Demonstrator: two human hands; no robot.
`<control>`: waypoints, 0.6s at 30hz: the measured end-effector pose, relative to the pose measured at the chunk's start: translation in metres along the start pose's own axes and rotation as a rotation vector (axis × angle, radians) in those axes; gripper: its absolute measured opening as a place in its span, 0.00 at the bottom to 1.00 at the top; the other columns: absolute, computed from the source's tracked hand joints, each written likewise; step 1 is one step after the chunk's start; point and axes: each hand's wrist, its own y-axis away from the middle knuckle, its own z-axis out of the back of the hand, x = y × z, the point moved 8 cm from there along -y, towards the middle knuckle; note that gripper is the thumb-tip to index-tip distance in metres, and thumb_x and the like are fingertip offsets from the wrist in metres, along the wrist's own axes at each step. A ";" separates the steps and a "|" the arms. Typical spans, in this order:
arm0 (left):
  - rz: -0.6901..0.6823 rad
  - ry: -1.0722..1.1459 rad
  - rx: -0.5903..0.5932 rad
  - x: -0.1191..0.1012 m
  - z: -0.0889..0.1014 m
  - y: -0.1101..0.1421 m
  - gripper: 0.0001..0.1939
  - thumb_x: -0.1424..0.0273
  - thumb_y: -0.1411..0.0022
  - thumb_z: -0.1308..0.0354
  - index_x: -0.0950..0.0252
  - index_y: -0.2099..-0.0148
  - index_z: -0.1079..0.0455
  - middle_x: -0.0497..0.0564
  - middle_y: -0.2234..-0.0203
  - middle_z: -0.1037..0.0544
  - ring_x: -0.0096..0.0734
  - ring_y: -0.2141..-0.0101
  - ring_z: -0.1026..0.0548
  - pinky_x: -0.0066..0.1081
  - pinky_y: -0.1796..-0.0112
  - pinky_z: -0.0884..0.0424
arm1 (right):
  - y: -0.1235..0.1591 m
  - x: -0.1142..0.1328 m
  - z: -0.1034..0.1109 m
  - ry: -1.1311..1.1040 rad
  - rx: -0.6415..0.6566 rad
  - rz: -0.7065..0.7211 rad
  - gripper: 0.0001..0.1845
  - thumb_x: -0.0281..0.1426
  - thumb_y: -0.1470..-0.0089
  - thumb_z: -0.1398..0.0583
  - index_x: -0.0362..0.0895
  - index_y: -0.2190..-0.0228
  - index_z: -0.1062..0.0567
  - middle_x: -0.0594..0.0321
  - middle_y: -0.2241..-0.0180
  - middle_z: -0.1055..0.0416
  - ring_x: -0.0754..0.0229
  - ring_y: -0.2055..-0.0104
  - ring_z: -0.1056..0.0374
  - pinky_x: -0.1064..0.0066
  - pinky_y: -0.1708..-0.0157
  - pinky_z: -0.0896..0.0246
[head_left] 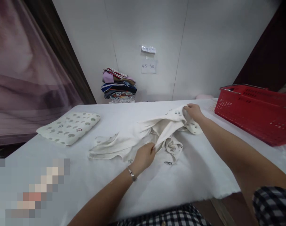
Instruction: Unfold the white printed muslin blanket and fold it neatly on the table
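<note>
A crumpled white printed garment (133, 142) lies loosely across the middle of the table, its exact cut hidden by the folds. My left hand (144, 158), with a bracelet at the wrist, is closed on its near edge. Farther right, my right hand (193, 112) pinches another part and holds it raised off the table. Between the two hands the fabric is stretched and partly turned, showing a plain inner side. To the left lies a neatly folded white cloth (70, 128) with grey mushroom-like prints and a few coloured ones.
The white-covered table (105, 194) reaches to the wall. A red plastic basket (253, 110) with a metal handle stands at the right. Folded clothes (119, 86) are stacked at the back. A paper sign (149, 66) reads 45-50. A pinkish curtain (32, 72) hangs at left.
</note>
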 end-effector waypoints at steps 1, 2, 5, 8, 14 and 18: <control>0.058 0.086 -0.005 0.006 0.011 -0.003 0.09 0.69 0.43 0.51 0.59 0.73 0.32 0.48 0.79 0.28 0.32 0.77 0.31 0.31 0.76 0.39 | -0.003 -0.004 0.003 0.026 -0.019 0.016 0.09 0.34 0.55 0.43 0.40 0.75 0.27 0.66 0.81 0.35 0.65 0.77 0.41 0.74 0.77 0.48; 0.124 0.185 -0.024 0.012 0.025 -0.007 0.08 0.68 0.43 0.51 0.60 0.70 0.32 0.47 0.77 0.28 0.31 0.75 0.31 0.31 0.74 0.38 | -0.005 -0.008 0.005 0.063 -0.029 0.040 0.11 0.34 0.55 0.43 0.40 0.72 0.25 0.64 0.78 0.32 0.63 0.74 0.39 0.73 0.74 0.46; 0.307 0.554 -0.201 0.033 0.073 -0.015 0.08 0.65 0.45 0.49 0.63 0.65 0.33 0.47 0.74 0.27 0.29 0.71 0.30 0.30 0.67 0.34 | -0.001 -0.018 0.000 0.187 0.020 0.135 0.14 0.34 0.53 0.44 0.41 0.67 0.24 0.60 0.70 0.27 0.60 0.68 0.34 0.71 0.66 0.42; 0.378 0.745 -0.432 0.045 0.115 -0.016 0.11 0.63 0.46 0.47 0.64 0.63 0.35 0.46 0.73 0.28 0.27 0.71 0.31 0.29 0.67 0.33 | 0.012 -0.026 -0.010 0.246 0.110 0.172 0.14 0.35 0.52 0.45 0.42 0.68 0.23 0.59 0.67 0.25 0.58 0.64 0.33 0.70 0.63 0.42; 0.343 0.476 -0.783 0.032 0.170 0.012 0.10 0.64 0.44 0.47 0.63 0.62 0.33 0.45 0.71 0.29 0.26 0.68 0.32 0.25 0.68 0.35 | 0.012 -0.040 0.006 0.430 0.017 0.122 0.16 0.34 0.49 0.49 0.43 0.66 0.23 0.57 0.65 0.25 0.57 0.63 0.33 0.69 0.63 0.42; 0.312 0.335 -0.950 0.038 0.194 0.037 0.08 0.66 0.43 0.47 0.64 0.62 0.33 0.44 0.73 0.31 0.24 0.71 0.34 0.23 0.71 0.37 | -0.001 -0.075 0.039 0.498 -0.080 -0.077 0.17 0.33 0.51 0.48 0.42 0.63 0.23 0.54 0.66 0.25 0.54 0.64 0.32 0.68 0.67 0.42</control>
